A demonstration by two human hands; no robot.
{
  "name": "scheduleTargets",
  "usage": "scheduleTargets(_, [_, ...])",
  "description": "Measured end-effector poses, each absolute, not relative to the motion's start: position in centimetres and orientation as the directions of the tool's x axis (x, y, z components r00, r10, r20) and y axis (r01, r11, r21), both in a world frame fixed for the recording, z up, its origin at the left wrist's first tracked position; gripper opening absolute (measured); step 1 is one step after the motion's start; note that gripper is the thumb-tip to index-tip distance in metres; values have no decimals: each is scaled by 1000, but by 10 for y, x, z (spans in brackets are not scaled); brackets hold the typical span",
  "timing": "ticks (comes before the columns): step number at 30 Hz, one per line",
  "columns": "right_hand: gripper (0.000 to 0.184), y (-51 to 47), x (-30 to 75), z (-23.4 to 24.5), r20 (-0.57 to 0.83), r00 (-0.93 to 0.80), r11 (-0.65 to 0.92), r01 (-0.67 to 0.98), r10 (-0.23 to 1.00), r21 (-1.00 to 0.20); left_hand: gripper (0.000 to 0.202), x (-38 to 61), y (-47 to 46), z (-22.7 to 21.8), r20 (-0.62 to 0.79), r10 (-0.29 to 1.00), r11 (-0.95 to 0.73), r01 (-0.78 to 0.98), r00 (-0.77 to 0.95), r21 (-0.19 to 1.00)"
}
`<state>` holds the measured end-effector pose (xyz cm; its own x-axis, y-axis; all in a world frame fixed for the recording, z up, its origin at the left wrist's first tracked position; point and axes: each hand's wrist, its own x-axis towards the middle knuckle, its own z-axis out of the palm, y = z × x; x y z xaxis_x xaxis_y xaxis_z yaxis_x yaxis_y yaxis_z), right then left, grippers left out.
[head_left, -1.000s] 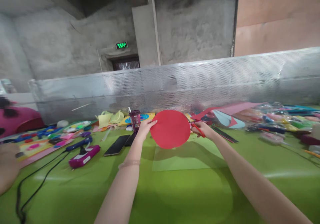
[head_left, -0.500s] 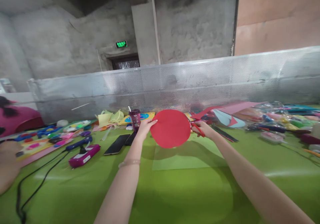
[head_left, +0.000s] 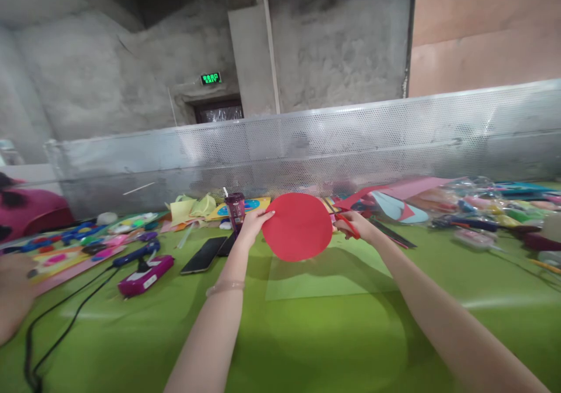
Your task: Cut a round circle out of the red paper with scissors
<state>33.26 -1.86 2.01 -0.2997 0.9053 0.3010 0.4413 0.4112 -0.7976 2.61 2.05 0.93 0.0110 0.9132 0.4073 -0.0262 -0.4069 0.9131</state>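
A round red sheet of paper (head_left: 298,228) is held up above the green table. My left hand (head_left: 255,225) pinches its left edge between thumb and fingers. At the sheet's right edge, my right hand (head_left: 357,225) is closed around the handles of red-handled scissors (head_left: 348,227). The scissor blades are partly hidden near the paper's edge, so I cannot tell whether they touch it. Beneath the red paper lies a pale green sheet (head_left: 315,282) on the table.
A purple cup with a straw (head_left: 235,212) and a black phone (head_left: 204,255) stand left of the paper. Further left are a purple power strip (head_left: 146,275), a cord and another person's arm (head_left: 15,296). Coloured paper scraps (head_left: 394,206) and plastic bags (head_left: 482,200) crowd the back right.
The red paper and both hands hold nearly the same position. The scissor blades show slightly more beside the paper's right edge; the whole view has shifted a little.
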Motion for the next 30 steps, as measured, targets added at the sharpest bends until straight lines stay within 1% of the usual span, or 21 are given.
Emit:
scheduleTargets(10, [21, -22, 331, 21, 289, -348, 429, 449, 892, -784, 37, 26, 19, 10, 408, 913, -408, -27, 18, 913])
scheduleTargets(14, [22, -25, 330, 23, 287, -369, 439, 441, 884, -783, 37, 26, 20, 9, 405, 914, -405, -24, 17, 914])
scheduleTargets(24, [24, -28, 327, 25, 267, -326, 404, 487, 907, -774, 38, 26, 19, 10, 402, 916, -402, -18, 17, 916])
scheduleTargets(30, [25, -28, 328, 24, 291, -346, 436, 488, 892, -756, 38, 26, 16, 11, 409, 913, -409, 8, -3, 913])
